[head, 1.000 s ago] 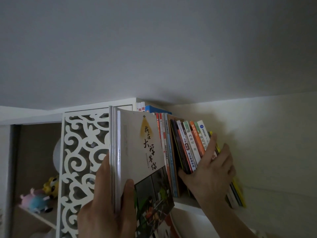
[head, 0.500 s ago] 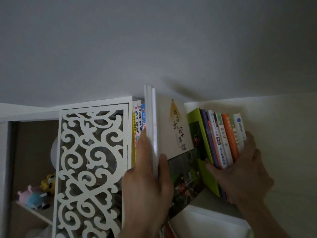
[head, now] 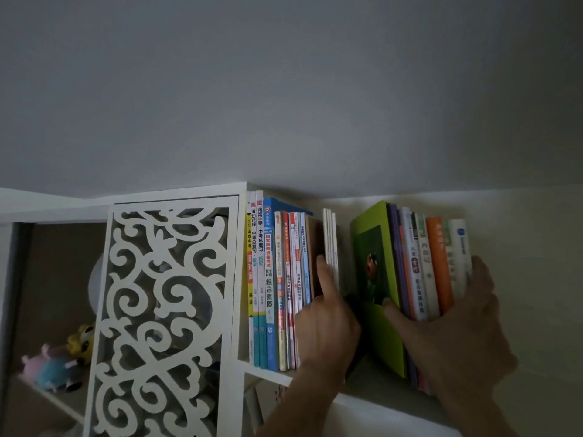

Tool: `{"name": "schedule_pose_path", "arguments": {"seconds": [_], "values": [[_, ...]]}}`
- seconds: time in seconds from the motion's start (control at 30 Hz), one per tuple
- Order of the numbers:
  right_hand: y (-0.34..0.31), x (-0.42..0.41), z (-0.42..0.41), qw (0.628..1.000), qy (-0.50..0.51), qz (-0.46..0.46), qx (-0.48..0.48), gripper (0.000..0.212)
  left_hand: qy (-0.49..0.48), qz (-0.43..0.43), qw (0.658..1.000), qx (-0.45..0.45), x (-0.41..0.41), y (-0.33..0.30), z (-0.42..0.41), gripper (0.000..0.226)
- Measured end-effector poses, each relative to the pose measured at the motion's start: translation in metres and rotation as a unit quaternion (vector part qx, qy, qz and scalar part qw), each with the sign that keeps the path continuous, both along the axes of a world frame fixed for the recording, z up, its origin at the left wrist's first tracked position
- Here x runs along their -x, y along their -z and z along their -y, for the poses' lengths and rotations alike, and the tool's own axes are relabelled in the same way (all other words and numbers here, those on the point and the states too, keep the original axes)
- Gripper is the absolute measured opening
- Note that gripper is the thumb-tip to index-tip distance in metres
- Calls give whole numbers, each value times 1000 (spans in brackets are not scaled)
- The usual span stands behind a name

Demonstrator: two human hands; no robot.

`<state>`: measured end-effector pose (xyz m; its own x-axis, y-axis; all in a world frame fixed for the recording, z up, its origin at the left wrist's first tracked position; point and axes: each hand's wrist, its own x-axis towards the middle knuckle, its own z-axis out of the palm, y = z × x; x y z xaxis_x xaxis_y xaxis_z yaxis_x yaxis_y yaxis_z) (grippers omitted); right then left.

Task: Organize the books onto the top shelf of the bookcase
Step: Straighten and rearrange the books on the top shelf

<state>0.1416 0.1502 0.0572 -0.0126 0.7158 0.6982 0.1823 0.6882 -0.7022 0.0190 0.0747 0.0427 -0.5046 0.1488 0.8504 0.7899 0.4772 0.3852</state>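
Two book groups on shelf [head: 372, 402]. Left hand [head: 326, 323] fingers straight, pushing white books [head: 331, 244]; right hand [head: 454, 329] clasps green-fronted stack [head: 410, 263].

A gap opens between the white books [head: 330, 244] and the leaning green book [head: 377, 279]; ceiling [head: 284, 89] close above.
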Motion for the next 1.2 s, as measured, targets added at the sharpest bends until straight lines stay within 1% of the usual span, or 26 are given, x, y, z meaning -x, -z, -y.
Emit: {"name": "schedule_pose_path", "arguments": {"seconds": [0.07,0.13,0.2,0.23,0.27,0.3,0.37,0.4,0.47,0.57,0.73,0.87,0.93,1.03,1.13,1.2], "values": [[1,14,8,1000,-13,0,0,137,21,0,998,63,-1,-5,2,85],[3,29,17,1000,-16,7,-10,136,42,2,994,103,-1,-8,5,92],[6,43,22,999,-19,21,-22,138,3,-22,995,101,10,-3,6,105],[7,47,22,999,-22,25,-22,139,-30,-66,993,94,15,0,6,113],[7,50,20,999,-24,26,-19,141,-41,-87,992,85,16,3,10,115],[7,52,18,999,-27,26,-15,142,-58,-125,989,58,16,10,13,108],[7,55,14,999,-29,24,-19,142,-56,-196,979,19,23,29,12,89],[8,55,13,999,-27,22,-25,143,-47,-217,975,25,30,36,13,83],[11,58,14,999,-14,26,-37,143,-41,-239,969,54,43,43,17,80],[16,65,17,997,4,38,-66,143,-51,-214,971,96,60,46,21,85],[18,70,18,995,12,60,-75,142,-46,-210,970,111,60,45,24,84],[18,67,18,995,12,63,-72,142,-49,-251,956,143,67,53,25,75],[18,62,16,995,-1,64,-79,141,-53,-265,949,164,72,57,26,76],[20,53,12,995,-31,73,-60,141,-55,-255,952,161,73,59,26,76],[26,56,13,994,-19,71,-75,133,-47,-246,956,156,67,59,28,73],[29,58,11,994,-32,67,-78,130,-36,-238,958,154,63,58,32,71]]}}
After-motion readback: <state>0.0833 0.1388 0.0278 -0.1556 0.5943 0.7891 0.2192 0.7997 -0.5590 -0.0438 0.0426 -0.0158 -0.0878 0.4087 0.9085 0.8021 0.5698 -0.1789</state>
